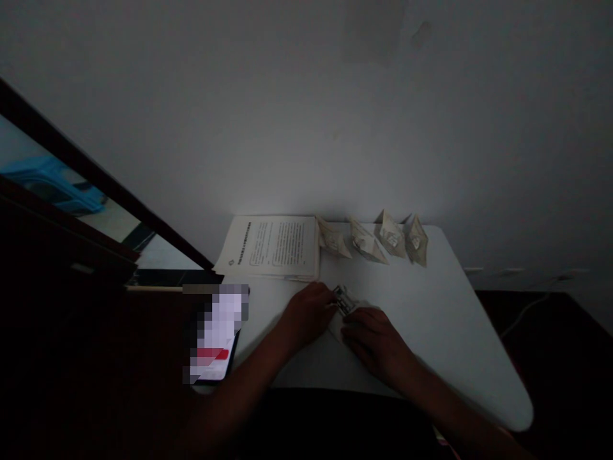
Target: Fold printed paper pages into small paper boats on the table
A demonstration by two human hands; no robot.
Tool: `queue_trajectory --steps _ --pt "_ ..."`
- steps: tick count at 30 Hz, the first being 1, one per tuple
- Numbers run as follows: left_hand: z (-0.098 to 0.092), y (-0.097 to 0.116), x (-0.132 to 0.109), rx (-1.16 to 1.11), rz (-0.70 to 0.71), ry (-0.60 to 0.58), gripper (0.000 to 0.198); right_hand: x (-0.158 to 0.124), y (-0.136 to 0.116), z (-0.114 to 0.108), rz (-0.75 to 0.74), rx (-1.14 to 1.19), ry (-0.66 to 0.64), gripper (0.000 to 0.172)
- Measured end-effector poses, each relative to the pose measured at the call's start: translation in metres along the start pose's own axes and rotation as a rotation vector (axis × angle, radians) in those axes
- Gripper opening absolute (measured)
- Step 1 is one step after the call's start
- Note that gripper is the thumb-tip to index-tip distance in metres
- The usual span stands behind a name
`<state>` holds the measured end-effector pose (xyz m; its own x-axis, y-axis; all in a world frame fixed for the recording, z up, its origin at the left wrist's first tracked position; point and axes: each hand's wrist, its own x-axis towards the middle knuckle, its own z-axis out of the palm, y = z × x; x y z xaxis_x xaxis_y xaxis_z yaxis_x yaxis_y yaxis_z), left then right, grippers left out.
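Both of my hands rest on a small piece of printed paper lying on the white table. My left hand presses its fingertips together on the paper's left edge. My right hand lies over the paper's right part, fingers curled down on it. Most of the paper is hidden under the hands. The scene is dim.
Several folded paper boats stand in a row at the table's far edge by the wall. A stack of printed sheets lies at the back left. A lit phone sits at the left edge. A dark wooden frame rises on the left.
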<state>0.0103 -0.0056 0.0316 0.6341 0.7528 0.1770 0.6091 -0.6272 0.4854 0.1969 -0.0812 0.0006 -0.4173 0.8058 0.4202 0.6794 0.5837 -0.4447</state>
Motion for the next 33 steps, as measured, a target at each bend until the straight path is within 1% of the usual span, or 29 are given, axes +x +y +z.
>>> queue_trajectory --steps 2,3,5,8,9,11,15,20,25,29,33 --pt "-0.007 0.003 -0.013 -0.08 0.136 -0.068 0.02 0.001 0.0 -0.001 0.016 0.01 -0.015 0.015" --pt "-0.009 0.003 -0.018 -0.099 0.175 -0.089 0.024 0.002 -0.001 -0.003 0.022 0.021 -0.023 0.017" --pt "-0.01 0.003 -0.025 -0.098 0.202 -0.104 0.031 0.003 -0.001 -0.007 0.034 0.052 -0.04 0.024" --pt "-0.005 -0.001 -0.026 -0.042 0.218 -0.09 0.037 0.005 0.0 -0.015 0.057 0.129 -0.081 0.045" --pt "-0.003 -0.003 -0.026 -0.019 0.229 -0.085 0.037 0.006 0.0 -0.017 0.069 0.156 -0.104 0.05" --pt "0.002 -0.006 -0.024 0.022 0.26 -0.066 0.03 0.007 0.002 -0.022 0.1 0.195 -0.139 0.054" --pt "0.006 -0.005 -0.026 0.126 0.304 -0.024 0.018 0.006 0.003 -0.025 0.158 0.194 -0.161 0.044" --pt "0.01 0.003 -0.032 0.278 0.269 -0.045 0.014 0.004 0.006 -0.023 0.088 0.114 -0.147 0.033" --pt "0.014 0.006 -0.034 0.272 0.228 -0.038 0.014 0.0 0.016 -0.022 -0.006 -0.021 -0.06 0.021" --pt "0.018 0.007 -0.035 0.283 0.153 0.013 0.013 -0.002 0.021 -0.021 -0.005 -0.074 -0.032 0.018" --pt "0.023 0.006 -0.037 0.289 0.071 0.075 0.014 0.004 0.018 -0.023 0.035 -0.084 -0.054 0.018"
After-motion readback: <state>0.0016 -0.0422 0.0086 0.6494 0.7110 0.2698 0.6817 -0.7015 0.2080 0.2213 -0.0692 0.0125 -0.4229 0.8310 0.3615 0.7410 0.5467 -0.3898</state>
